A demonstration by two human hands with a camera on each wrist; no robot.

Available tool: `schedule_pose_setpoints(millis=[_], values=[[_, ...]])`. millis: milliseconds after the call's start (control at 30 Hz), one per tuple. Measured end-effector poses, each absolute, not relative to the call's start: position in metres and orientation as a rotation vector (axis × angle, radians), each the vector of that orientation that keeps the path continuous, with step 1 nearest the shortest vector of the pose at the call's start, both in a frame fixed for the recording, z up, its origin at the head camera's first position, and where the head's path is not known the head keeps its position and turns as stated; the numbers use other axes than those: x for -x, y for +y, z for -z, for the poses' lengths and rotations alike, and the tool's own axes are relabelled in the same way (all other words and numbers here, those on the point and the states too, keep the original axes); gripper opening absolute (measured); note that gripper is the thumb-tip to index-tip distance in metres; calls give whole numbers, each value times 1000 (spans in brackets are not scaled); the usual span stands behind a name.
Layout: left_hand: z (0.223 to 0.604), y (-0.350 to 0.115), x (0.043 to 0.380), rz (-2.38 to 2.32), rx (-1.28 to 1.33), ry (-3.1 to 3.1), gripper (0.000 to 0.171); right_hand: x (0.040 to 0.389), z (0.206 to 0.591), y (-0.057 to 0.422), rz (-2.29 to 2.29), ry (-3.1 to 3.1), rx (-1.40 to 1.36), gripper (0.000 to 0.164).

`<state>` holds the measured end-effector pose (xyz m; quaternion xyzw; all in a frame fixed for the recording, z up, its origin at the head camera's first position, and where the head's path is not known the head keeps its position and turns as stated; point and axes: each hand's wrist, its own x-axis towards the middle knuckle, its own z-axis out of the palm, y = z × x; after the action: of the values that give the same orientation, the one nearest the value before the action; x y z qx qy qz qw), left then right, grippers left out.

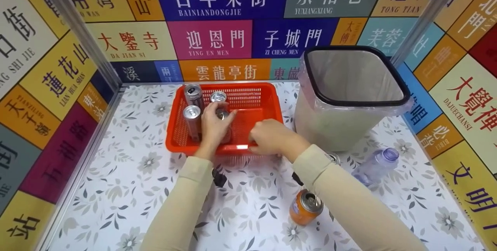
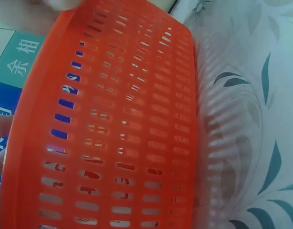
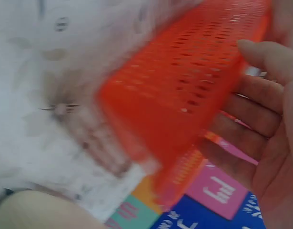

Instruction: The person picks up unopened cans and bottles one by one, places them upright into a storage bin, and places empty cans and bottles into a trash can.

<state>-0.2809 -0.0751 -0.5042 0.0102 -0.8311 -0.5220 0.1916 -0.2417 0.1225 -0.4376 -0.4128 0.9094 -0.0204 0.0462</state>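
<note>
A red plastic basket (image 1: pixel 248 126) stands on the table with several drink cans in it. My left hand (image 1: pixel 215 121) reaches over the near rim and grips the upper part of a can (image 1: pixel 226 137). Around it stand a slim can (image 1: pixel 192 121), a dark-topped can (image 1: pixel 193 92) and a silver-topped can (image 1: pixel 218 96). At the near rim, toward the right, my right hand (image 1: pixel 271 136) holds the basket. The right wrist view shows the thumb outside the wall (image 3: pixel 184 81) and the fingers over the rim. In the left wrist view the basket wall (image 2: pixel 117 124) hides the gripped can.
A waste bin (image 1: pixel 334 122) with a black rim and clear liner stands right of the basket. Nearer lie an orange can (image 1: pixel 306 207), a purplish plastic bottle (image 1: pixel 376 165) and another can (image 1: pixel 334 158) mostly hidden by the right sleeve. Printed panels (image 1: pixel 215 39) wall the table.
</note>
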Motion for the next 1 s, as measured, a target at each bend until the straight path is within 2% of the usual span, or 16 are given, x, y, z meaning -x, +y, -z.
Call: schedule_pose_setpoints(millis=[300,533,700,800,1000], values=[[485,-67,264,1465,62,-2331,37,224,382,136,167,2808,1479,21],[474,-61,239,1517,245,-2292,37,207,333,184,380,2973,1628,25],[472,-57,217,1538,433,-2261,33,197,315,226,504,3119,1677,27],[472,-54,203,1592,517,-2270,33,191,307,250,569,3171,1615,38],[480,-42,176,1762,598,-2295,36,184,292,296,593,3211,1200,83]])
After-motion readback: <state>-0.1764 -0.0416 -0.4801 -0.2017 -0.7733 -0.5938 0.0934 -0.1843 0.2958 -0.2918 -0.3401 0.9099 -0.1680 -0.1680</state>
